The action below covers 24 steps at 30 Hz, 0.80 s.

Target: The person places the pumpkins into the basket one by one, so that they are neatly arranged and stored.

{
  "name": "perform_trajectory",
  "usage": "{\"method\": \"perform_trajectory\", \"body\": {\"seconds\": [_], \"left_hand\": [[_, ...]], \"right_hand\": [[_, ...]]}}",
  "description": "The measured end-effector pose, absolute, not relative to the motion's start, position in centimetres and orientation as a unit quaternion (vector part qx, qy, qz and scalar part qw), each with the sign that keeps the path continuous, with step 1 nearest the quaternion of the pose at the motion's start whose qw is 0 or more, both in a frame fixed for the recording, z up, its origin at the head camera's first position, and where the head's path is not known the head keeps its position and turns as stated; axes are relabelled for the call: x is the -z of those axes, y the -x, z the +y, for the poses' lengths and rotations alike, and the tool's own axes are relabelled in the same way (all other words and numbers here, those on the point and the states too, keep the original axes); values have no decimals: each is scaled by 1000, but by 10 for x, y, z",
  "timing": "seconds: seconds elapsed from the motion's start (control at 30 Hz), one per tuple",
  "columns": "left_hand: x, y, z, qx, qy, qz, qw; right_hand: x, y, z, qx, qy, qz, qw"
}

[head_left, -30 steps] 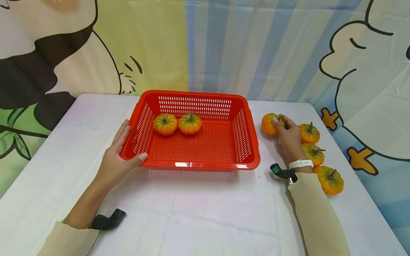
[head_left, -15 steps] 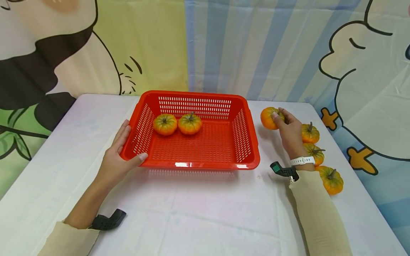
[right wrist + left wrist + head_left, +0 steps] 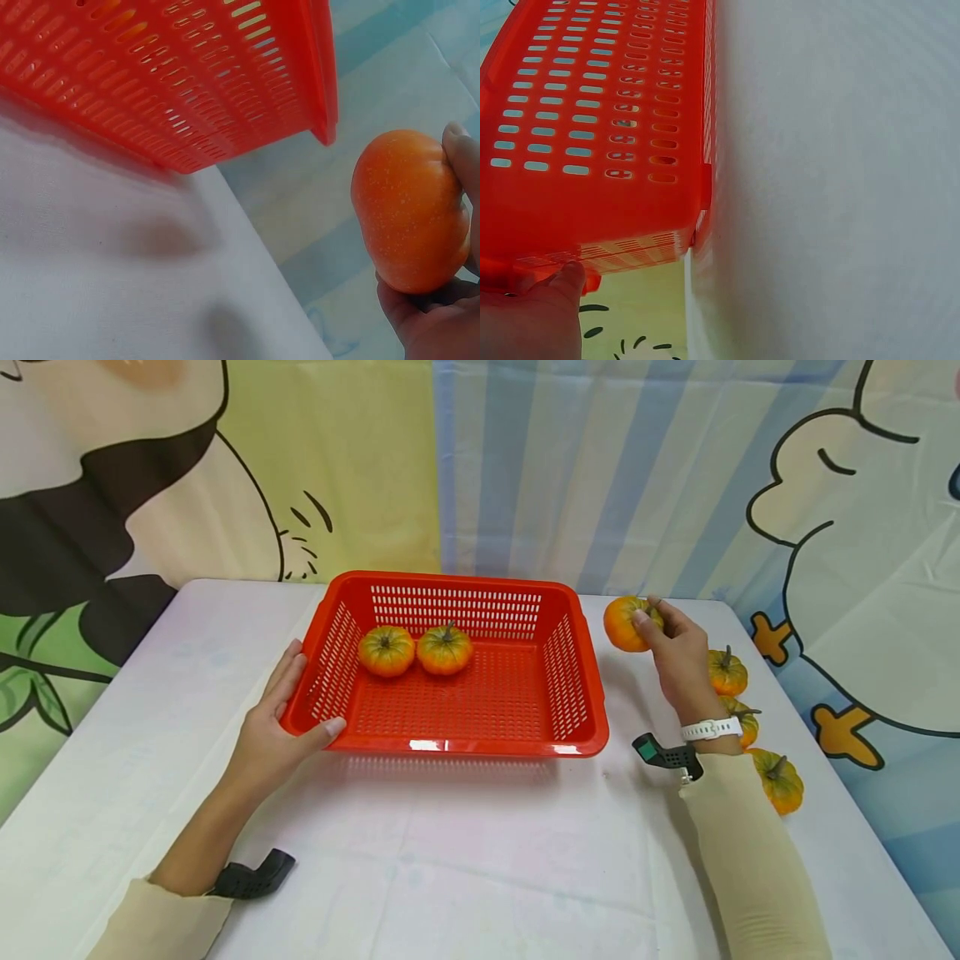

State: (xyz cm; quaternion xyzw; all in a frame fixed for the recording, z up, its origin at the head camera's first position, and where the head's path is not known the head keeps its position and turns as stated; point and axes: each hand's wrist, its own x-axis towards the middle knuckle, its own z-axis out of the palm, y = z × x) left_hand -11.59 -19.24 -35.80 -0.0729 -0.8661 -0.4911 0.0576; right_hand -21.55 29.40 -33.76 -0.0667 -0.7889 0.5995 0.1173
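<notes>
My left hand [image 3: 272, 727] rests at the front left corner of a red plastic basket [image 3: 465, 745], fingers straight along its left side and thumb on the front rim. Two small orange-green pumpkins, a left pumpkin [image 3: 386, 652] and a right pumpkin [image 3: 445, 649], sit inside by the back left. Beyond the basket's right side, my right hand [image 3: 678, 656] pinches another pumpkin [image 3: 624, 623] between thumb and fingers. The right wrist view shows this held pumpkin [image 3: 409, 210] raised off the white table, its smooth orange underside toward the camera.
Along the table's right edge lie a back pumpkin [image 3: 729, 673], a middle pumpkin [image 3: 742, 720] and a front pumpkin [image 3: 778, 781], partly behind the right forearm. A white cloth covers the table [image 3: 465, 860]. Behind it hangs a printed curtain [image 3: 525, 468].
The right hand has lifted the pumpkin off the table, moving it up and slightly away toward the back. The left hand and the basket stay where they were.
</notes>
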Motion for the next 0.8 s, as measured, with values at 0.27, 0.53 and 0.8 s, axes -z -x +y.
{"method": "perform_trajectory", "body": {"seconds": [0.27, 0.53, 0.8], "left_hand": [[358, 116, -192, 488, 74, -868, 59], [357, 116, -192, 493, 76, -864, 59], [357, 116, -192, 496, 76, -863, 57]], "right_hand": [[326, 214, 290, -580, 47, -806, 111], [313, 216, 279, -604, 27, -790, 101], [301, 220, 267, -612, -20, -785, 100]]}}
